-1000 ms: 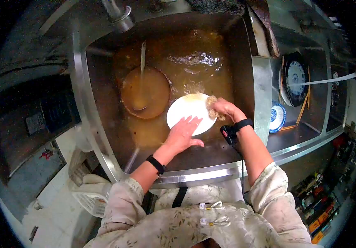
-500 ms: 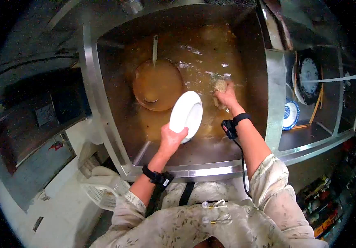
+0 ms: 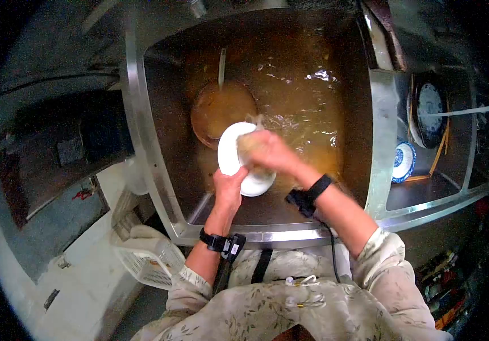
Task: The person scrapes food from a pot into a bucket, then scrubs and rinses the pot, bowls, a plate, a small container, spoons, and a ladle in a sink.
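My left hand [image 3: 229, 188] grips a white plate [image 3: 229, 146] by its lower edge, thumb over the rim, and holds it tilted above the brown water [image 3: 298, 96]. A tan, fibrous scrubbing pad [image 3: 249, 145] is in my right hand [image 3: 273, 152], pressed against the plate's inner face and blurred by motion. Just below my fingers, a white round dish surface [image 3: 258, 185] shows, partly covered by the right hand. Behind the plate, a large round pan [image 3: 221, 105] lies under the water, with a long handle [image 3: 221, 65] standing up out of it.
The steel sink [image 3: 267, 234] surrounds the water. In the right-hand basin are a blue-and-white bowl [image 3: 403, 161], a dark round tray with a patterned plate [image 3: 429, 105], and wooden sticks [image 3: 439, 150]. A white plastic basket [image 3: 150, 262] stands at lower left.
My right hand has come out of the water with the pad and moved left onto the plate. The plate has shifted slightly left. My view has turned a little.
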Available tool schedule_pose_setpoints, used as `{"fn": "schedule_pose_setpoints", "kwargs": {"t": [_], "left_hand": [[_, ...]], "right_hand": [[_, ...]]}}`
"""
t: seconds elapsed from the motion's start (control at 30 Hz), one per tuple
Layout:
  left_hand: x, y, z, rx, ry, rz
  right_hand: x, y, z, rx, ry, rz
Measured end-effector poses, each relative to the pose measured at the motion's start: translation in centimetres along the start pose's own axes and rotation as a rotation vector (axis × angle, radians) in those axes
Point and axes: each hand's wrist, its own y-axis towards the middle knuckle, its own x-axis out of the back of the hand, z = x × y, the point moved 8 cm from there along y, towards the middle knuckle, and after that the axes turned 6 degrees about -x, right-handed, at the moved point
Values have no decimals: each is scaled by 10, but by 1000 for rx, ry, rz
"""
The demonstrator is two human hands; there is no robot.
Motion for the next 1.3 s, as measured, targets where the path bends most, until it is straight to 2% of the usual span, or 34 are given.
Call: {"fn": "schedule_pose_setpoints", "kwargs": {"t": [0.03,0.07,0.1,0.17,0.2,0.23,0.27,0.3,0.37,0.4,0.47,0.5,0.57,0.6,0.67,0.77,0.87,0.9,0.93,0.97,1.0,1.03,1.07,1.1,1.13,1.17,1.23,1.27,1.3], "left_hand": [[-5,1,0,-22,31,3],[-8,-1,5,35,-97,-24],[-12,-5,6,39,-97,-15],[-26,-22,-8,47,-36,83],[-27,-30,-10,116,9,89],[-22,-33,-11,87,59,50],[-28,-37,-23,62,20,21],[-34,-42,-36,38,-19,-8],[-34,-42,-46,-37,-12,-32],[-33,-42,-54,-109,-3,-58],[-46,-45,-65,-145,-67,-62],[-52,-46,-69,-178,-124,-68],[-60,-54,-66,-184,-112,-75],[-68,-60,-66,-204,-96,-51],[-69,-74,-69,-218,-68,-42],[-72,-84,-61,101,-448,84],[-63,-74,-47,191,-381,148],[-62,-77,-54,108,-296,80],[-67,-79,-59,36,-224,22],[-68,-81,-64,25,-224,-65],[-59,-76,-53,35,-271,-120],[-77,-98,-77,-83,-193,-49],[-63,-74,-31,58,-532,-143],[-72,-78,-26,68,-639,-61],[-64,-81,-11,54,-662,79],[-79,-92,-13,60,-662,107],[-114,-127,-60,-242,-94,183],[-145,-157,-91,-266,374,213],[-123,-153,-83,-311,87,196]], "right_hand": [[-10,-14,27,382,-292,-155],[-22,-18,33,346,-413,-100],[-28,-22,36,307,-534,-45],[-10,-14,38,380,-629,-100],[6,1,16,120,-328,-61],[16,9,-10,-138,-24,-23],[31,13,-11,-53,-168,-117],[37,11,-30,-170,36,-77],[49,4,-57,-258,249,-110],[50,-2,-60,-252,243,-110],[55,-35,-60,-440,394,-224],[41,-41,-78,-464,628,-162],[48,-52,-69,-423,558,-353],[57,-52,-67,-421,557,-346],[78,-48,-36,-400,190,-159],[93,-34,-26,-302,200,100],[92,-39,4,-352,26,209],[93,-38,10,-154,-60,87],[92,-51,48,-150,-188,173],[86,-53,39,-108,-151,56],[77,-63,52,-19,-267,56],[64,-72,66,0,-431,163],[36,-99,82,327,-770,287],[36,-115,90,286,-484,217],[24,-141,109,623,-517,99],[22,-143,104,592,-503,166],[45,-132,96,520,-546,89],[65,-125,82,454,-584,-21],[69,-116,69,396,-624,-128]]}}
